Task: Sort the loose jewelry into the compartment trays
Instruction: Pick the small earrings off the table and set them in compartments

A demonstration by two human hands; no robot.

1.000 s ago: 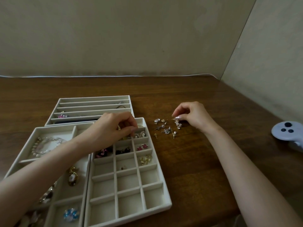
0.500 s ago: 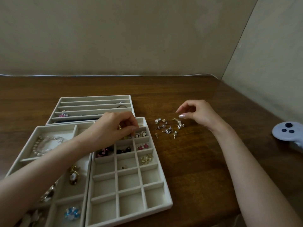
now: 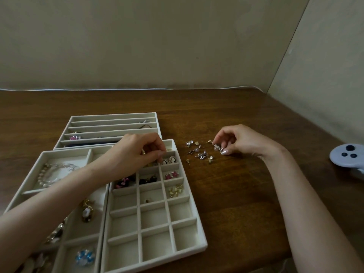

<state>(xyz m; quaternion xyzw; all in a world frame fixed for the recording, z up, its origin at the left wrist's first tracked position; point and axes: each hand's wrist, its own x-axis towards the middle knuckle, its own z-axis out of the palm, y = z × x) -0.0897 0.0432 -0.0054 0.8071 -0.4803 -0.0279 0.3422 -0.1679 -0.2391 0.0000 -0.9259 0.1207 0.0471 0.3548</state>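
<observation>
A small pile of loose earrings and studs [image 3: 199, 153] lies on the wooden table right of the trays. My right hand [image 3: 243, 141] is at the pile's right end, its thumb and fingers pinching a silver pearl earring [image 3: 217, 147]. My left hand [image 3: 136, 153] hovers over the top rows of the cream grid tray [image 3: 202, 240], fingers curled down into a compartment beside two cameo earrings [image 3: 169, 160]. It seems to pinch a small gold piece [image 3: 143, 152]. Several grid cells hold pink, dark and gold earrings.
A cream tray with bigger sections [image 3: 65, 153] sits left of the grid tray and holds a pearl bracelet, brooches and a blue flower piece. A long-slot tray [image 3: 112, 116] stands behind. A grey controller [image 3: 347, 155] lies at the right edge. Walls close the back and right.
My right hand lifted a little off the pile and came back down onto its right end. My left hand stayed over the same grid cells.
</observation>
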